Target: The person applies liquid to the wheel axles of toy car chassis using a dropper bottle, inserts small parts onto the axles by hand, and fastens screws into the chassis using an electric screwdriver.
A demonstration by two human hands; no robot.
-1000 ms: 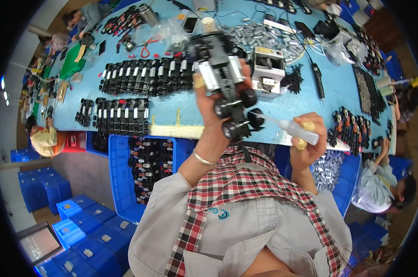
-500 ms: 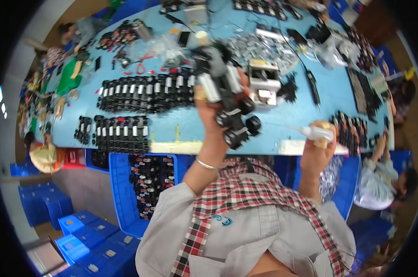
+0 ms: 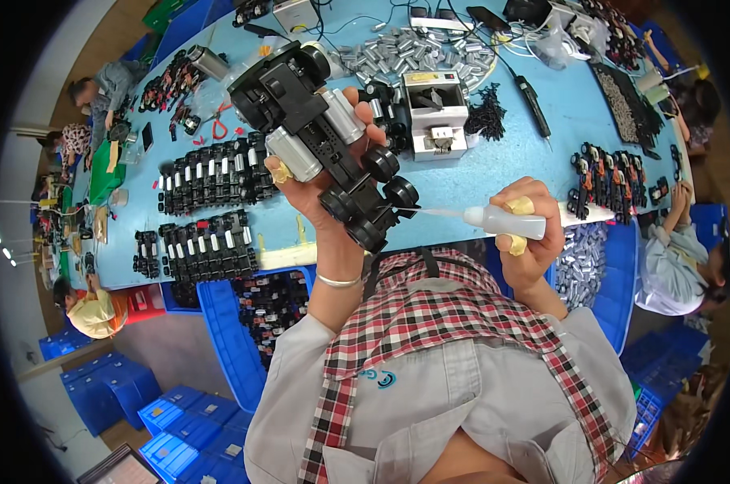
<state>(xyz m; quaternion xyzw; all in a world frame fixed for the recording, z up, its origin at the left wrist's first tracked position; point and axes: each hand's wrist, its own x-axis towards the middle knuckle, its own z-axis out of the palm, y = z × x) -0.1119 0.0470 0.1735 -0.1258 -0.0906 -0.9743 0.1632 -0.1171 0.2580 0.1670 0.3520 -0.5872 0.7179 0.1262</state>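
Note:
My left hand point(image 3: 311, 202) is wrapped round a black toy truck point(image 3: 290, 106), held up above the table's near edge with its underside and wheels showing. Two silver cylinders sit along the truck's sides. In my right hand point(image 3: 534, 250) is a small white squeeze bottle point(image 3: 502, 220), gripped between thumb and fingers. The bottle lies on its side, and its long thin nozzle reaches left to the wheels at the truck's lower end. Whether the tip touches an axle or a wheel, I cannot tell. Yellow tape wraps fingers of both hands.
Rows of black toy trucks point(image 3: 211, 173) stand on the blue table point(image 3: 494, 173) to the left. Beyond my hands are a white machine point(image 3: 435, 117), loose silver cylinders point(image 3: 417, 52) and a corded black tool point(image 3: 532, 105). Blue bins point(image 3: 227, 339) flank me. Other people sit at both sides.
The truck has moved left and tilted, and is sharper now. My right hand has brought the squeeze bottle left, so its nozzle reaches the truck's wheels. My view has shifted slightly.

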